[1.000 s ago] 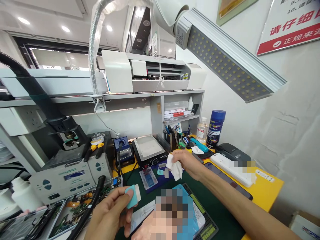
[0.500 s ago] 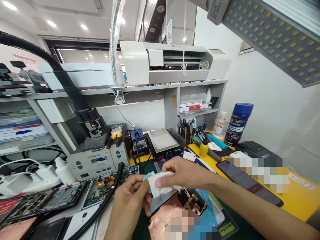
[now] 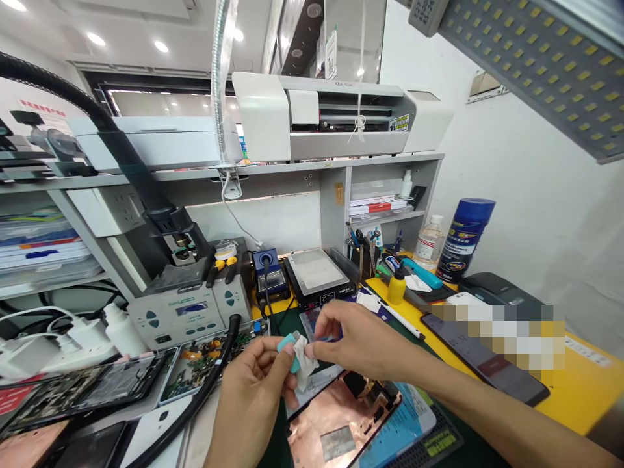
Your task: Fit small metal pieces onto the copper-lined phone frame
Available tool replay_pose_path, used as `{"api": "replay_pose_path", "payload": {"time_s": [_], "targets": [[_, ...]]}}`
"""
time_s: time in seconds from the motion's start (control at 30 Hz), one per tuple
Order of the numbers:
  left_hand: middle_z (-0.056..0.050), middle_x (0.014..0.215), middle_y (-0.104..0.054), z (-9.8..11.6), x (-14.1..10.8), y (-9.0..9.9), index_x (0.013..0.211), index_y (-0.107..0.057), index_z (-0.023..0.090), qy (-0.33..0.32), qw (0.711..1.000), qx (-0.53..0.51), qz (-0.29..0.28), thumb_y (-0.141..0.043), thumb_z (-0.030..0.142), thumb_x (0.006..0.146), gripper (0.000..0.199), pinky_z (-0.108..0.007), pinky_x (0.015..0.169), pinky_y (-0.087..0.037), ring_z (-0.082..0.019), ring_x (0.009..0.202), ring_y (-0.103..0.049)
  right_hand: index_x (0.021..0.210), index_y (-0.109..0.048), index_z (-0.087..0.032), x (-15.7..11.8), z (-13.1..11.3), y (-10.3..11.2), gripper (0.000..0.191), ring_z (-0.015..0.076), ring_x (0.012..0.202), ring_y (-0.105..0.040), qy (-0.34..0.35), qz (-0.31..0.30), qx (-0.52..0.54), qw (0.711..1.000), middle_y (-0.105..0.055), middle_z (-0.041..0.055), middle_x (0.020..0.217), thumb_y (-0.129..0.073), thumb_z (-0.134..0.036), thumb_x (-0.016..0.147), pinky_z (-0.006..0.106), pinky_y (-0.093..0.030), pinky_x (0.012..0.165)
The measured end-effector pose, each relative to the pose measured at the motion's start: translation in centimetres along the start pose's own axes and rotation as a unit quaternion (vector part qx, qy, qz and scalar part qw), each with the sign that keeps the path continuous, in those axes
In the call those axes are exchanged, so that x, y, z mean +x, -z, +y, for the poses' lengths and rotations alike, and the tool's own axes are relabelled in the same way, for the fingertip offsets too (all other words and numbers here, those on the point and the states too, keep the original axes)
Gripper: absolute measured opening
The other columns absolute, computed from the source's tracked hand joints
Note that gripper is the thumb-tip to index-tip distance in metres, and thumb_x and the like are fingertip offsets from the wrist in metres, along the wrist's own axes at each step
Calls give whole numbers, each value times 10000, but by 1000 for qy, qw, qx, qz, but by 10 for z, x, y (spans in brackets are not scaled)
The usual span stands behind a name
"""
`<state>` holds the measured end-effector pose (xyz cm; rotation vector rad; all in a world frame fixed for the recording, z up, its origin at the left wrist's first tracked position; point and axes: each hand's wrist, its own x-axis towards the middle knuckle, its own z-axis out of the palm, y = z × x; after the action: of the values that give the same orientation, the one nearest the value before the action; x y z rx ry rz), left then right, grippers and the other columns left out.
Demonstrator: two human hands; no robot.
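- One broad yellow worktop (image 3: 570,403) carries the things, with a dark green mat (image 3: 275,448) spread over its middle.
- Above it, on a grey shelf (image 3: 283,172), stands a long white machine with an open front slot (image 3: 348,146).
- At the left sits a boxy grey station with a small display and dark buttons (image 3: 188,312); a thick black hose (image 3: 205,403) curves down in front of it.
- Near the back is a low black box with a pale flat top plate (image 3: 319,273).
- Between the forearms, a dark-edged panel with a shiny copper-coloured face (image 3: 336,416) lies partly over a blue-and-white sheet (image 3: 400,422).
- Right of the right forearm, a dark-screened phone (image 3: 482,357) lies on the worktop.
- Behind the phone, a tall dark blue spray can (image 3: 461,240) stands upright beside a clear bottle with a white cap (image 3: 429,244).
- The left hand (image 3: 258,377) pinches a small flat light-blue piece (image 3: 287,344) between thumb and fingers, raised over the panel's far left corner.
- The right hand (image 3: 351,338) has thumb and fingers closed on a crumpled white tissue (image 3: 306,364), which touches the light-blue piece's right edge.
- Just beyond the right hand, a little yellow bottle (image 3: 397,286) stands upright.
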<state>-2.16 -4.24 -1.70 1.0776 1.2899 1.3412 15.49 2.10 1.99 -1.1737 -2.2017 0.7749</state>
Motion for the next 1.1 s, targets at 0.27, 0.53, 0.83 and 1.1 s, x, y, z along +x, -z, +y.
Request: {"api": "replay_pose_path", "payload": {"time_s": [0.27,0.53,0.83,1.1], "targets": [[2,573,-651,-2,-1,-1,848,-650,159,-18,999,-8,-34,-750,471,759,340,-238,474,-499,-141,468,-594,741,-722,-137,2,-2,10,213,90,488,-460,-38,-168,133,976,-577,-15,572,-602,-294,822,188,-331,424],[-21,679,-704,3,-7,-7,891,-672,155,-29,999,-43,-6,-780,457,736,356,-256,493,-538,-160,543,-630,759,-625,-139,1,-3,2,280,136,553,-606,-26,-179,294,938,-597,-6,575,-735,-394,796,223,-476,540],[-3,595,-659,10,-10,-4,798,-661,149,12,999,-40,-32,-726,440,806,298,-228,530,-516,-144,515,-634,819,-502,-193,-10,-15,1,218,148,580,-626,-8,-126,179,976,-623,-10,615,-495,-349,972,209,-426,499],[18,588,-632,15,-12,-2,738,-620,176,-27,998,23,-47,-667,471,847,318,-223,519,-501,-136,495,-632,800,-418,-201,-15,-21,2,244,132,620,-448,105,-50,-58,992,-522,-4,725,-353,-291,1017,260,-307,555]]}}
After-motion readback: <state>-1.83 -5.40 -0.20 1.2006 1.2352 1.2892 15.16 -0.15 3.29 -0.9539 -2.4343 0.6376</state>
